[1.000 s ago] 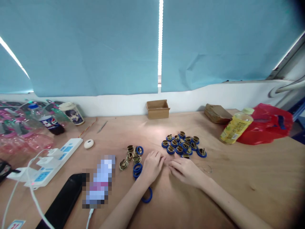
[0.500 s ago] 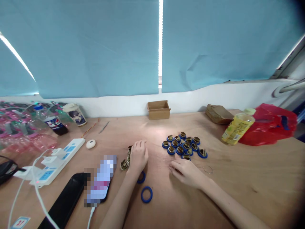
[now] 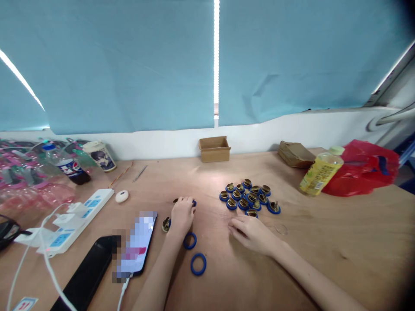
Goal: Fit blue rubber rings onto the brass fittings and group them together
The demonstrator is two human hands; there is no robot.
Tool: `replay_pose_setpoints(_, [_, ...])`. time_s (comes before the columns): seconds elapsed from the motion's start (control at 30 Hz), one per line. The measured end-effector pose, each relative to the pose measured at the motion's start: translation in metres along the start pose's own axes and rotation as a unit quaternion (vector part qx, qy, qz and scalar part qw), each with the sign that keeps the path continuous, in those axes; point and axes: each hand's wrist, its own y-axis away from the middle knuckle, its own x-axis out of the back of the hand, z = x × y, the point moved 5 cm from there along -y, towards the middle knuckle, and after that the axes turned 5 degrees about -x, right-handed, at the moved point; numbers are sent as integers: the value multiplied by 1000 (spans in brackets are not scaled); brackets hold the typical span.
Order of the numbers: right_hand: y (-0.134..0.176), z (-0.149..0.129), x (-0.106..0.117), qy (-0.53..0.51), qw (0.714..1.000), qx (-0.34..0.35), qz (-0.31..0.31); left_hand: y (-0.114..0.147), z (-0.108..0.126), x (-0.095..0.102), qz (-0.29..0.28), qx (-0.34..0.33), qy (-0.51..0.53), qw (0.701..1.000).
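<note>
My left hand (image 3: 182,214) bends over the table, fingers closed on a blue ring (image 3: 194,203), part of which shows at the fingertips. What lies under the palm is hidden. A pale-rimmed brass piece (image 3: 166,224) sits by its left side. Closer to me, two loose blue rings (image 3: 198,264) lie flat beside the left forearm. My right hand (image 3: 251,233) rests on the table with loosely bent fingers, thumb and forefinger apart, and nothing visible in them. Just beyond it is a cluster of several blue-rimmed round brass pieces (image 3: 243,203) with upright tabs.
A phone (image 3: 138,246) on a cable, a black case (image 3: 89,272) and a power strip (image 3: 78,220) lie left. An open cardboard box (image 3: 214,153) stands by the wall. A yellow-labelled bottle (image 3: 320,172) and red bag (image 3: 363,170) are right. A thin wire loop (image 3: 281,229) lies near my right wrist.
My left hand has drawn slightly toward me and left, and blue now shows at its fingertips and left side. The right hand stays in place. The whole view has shifted slightly.
</note>
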Motion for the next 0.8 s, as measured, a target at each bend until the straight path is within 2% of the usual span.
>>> replay_pose_setpoints(0.13, [0,0,1,-9,1000,-1,9,0,0,-1,28,0,66,997])
replay_pose_setpoints(0.27, [2,1,1,-36,999,-16,22,-1,9,3,73,-36,172,982])
replay_pose_setpoints(0.33, [2,3,1,-77,995,-47,38,0,19,5,98,-54,233,966])
replay_pose_setpoints(0.4, [1,6,1,-165,980,-97,57,3,33,5,104,-71,293,948])
replay_pose_setpoints(0.43, [1,9,0,-228,963,-125,64,5,40,5,99,-78,321,938])
replay_pose_setpoints(0.5, [-2,13,-4,-375,908,-177,66,9,56,3,78,-96,381,916])
replay_pose_setpoints(0.57, [-6,16,-11,-508,835,-207,48,14,68,-2,40,-85,535,840])
replay_pose_setpoints(0.63, [-8,17,-18,-596,772,-221,24,18,78,-7,10,-70,596,800])
replay_pose_setpoints(0.7, [-9,18,-23,-639,735,-229,14,21,83,-9,7,-56,615,786])
replay_pose_setpoints(0.8, [-8,17,-27,-666,707,-237,18,24,85,-11,30,-46,613,788])
